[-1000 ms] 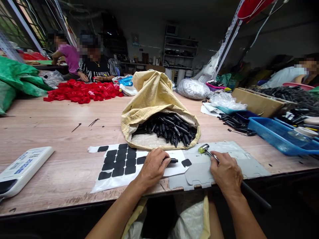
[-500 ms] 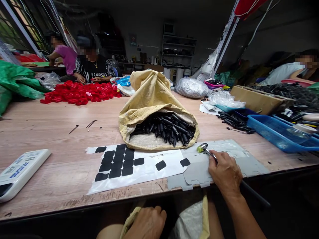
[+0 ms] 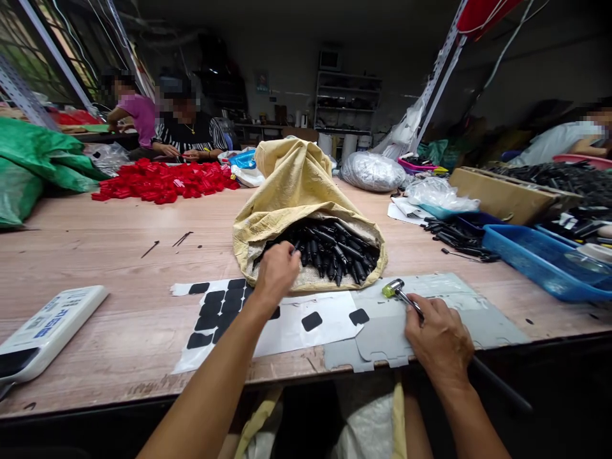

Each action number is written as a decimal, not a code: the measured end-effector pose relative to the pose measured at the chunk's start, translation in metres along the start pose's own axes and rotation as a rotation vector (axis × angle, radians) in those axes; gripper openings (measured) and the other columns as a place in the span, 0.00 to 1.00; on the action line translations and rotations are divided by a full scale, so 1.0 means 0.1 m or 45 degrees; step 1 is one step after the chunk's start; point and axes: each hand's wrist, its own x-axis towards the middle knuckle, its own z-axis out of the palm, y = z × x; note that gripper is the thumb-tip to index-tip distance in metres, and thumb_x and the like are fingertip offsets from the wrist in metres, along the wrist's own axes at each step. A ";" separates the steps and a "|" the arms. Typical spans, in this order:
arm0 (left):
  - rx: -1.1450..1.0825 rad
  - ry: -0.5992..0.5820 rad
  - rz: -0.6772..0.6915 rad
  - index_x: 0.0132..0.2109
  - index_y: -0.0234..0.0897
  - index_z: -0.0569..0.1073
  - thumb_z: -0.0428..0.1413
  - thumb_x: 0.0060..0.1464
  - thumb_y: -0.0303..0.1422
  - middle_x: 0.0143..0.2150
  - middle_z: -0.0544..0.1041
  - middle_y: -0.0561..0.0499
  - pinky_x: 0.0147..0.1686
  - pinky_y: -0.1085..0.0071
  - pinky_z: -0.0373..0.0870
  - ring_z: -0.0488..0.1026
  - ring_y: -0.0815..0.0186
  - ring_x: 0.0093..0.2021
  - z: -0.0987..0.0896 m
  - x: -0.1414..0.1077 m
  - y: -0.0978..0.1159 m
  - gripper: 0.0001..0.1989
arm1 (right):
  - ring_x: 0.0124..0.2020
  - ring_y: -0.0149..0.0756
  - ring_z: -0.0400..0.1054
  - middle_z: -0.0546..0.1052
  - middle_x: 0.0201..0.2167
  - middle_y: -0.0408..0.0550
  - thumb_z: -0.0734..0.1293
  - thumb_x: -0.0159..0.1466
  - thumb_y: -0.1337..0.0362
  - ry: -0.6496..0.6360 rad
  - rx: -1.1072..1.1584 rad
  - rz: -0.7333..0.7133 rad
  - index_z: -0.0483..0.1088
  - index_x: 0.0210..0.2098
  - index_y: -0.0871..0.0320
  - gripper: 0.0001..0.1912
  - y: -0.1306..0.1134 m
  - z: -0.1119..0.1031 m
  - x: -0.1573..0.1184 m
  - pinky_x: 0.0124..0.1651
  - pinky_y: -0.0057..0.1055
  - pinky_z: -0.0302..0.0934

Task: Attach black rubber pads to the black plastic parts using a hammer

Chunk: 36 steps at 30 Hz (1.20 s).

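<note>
yellow sack [image 3: 295, 182] holds black parts [image 3: 329, 245]

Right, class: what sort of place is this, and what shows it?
Probably an assembly workshop: a yellow sack of black parts and a heap of red pieces share the worktable, and the right hand grips a hammer.

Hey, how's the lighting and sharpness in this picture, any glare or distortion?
Head view: the background shelf is dim and soft, the table brighter; head view: glints on the hammer; head view: the right-hand upright leans outward, perhaps wide-angle stretch.
</note>
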 end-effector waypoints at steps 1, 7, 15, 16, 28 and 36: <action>0.117 0.091 -0.086 0.51 0.35 0.76 0.50 0.65 0.36 0.46 0.81 0.41 0.43 0.66 0.71 0.77 0.56 0.45 0.03 0.17 -0.06 0.15 | 0.38 0.39 0.63 0.75 0.37 0.47 0.66 0.66 0.64 -0.001 0.000 0.000 0.76 0.48 0.53 0.13 0.00 0.00 0.00 0.38 0.34 0.49; 0.289 0.110 -0.343 0.47 0.31 0.78 0.55 0.60 0.39 0.46 0.80 0.31 0.45 0.56 0.71 0.77 0.43 0.48 0.19 0.59 -0.24 0.17 | 0.38 0.39 0.63 0.74 0.37 0.47 0.66 0.66 0.64 -0.010 0.001 0.016 0.76 0.47 0.53 0.12 0.01 0.02 0.01 0.39 0.34 0.50; 0.174 0.023 -0.430 0.37 0.36 0.82 0.59 0.54 0.36 0.42 0.83 0.39 0.40 0.65 0.71 0.79 0.51 0.45 0.09 0.61 -0.35 0.10 | 0.38 0.38 0.62 0.74 0.37 0.47 0.65 0.66 0.64 -0.006 0.000 0.026 0.76 0.47 0.53 0.12 0.00 0.03 0.01 0.39 0.34 0.49; 0.155 0.011 -0.419 0.36 0.37 0.82 0.59 0.53 0.36 0.41 0.83 0.41 0.39 0.66 0.71 0.79 0.53 0.45 0.03 0.55 -0.34 0.09 | 0.38 0.38 0.62 0.74 0.37 0.47 0.65 0.66 0.64 -0.005 0.002 0.030 0.76 0.47 0.53 0.12 0.00 0.03 0.01 0.39 0.34 0.49; -0.250 -0.460 0.305 0.41 0.41 0.78 0.59 0.53 0.33 0.35 0.76 0.53 0.35 0.70 0.64 0.71 0.64 0.35 0.04 -0.78 -0.25 0.08 | 0.37 0.39 0.60 0.74 0.37 0.49 0.64 0.65 0.63 -0.003 0.052 0.031 0.76 0.46 0.54 0.12 0.00 0.02 0.00 0.39 0.34 0.48; -0.313 -0.398 0.313 0.42 0.42 0.77 0.60 0.53 0.32 0.38 0.75 0.53 0.39 0.69 0.64 0.71 0.63 0.40 0.15 -0.83 -0.24 0.08 | 0.37 0.39 0.63 0.75 0.37 0.48 0.64 0.67 0.62 -0.105 0.054 0.021 0.76 0.48 0.53 0.13 0.06 0.02 0.05 0.39 0.34 0.52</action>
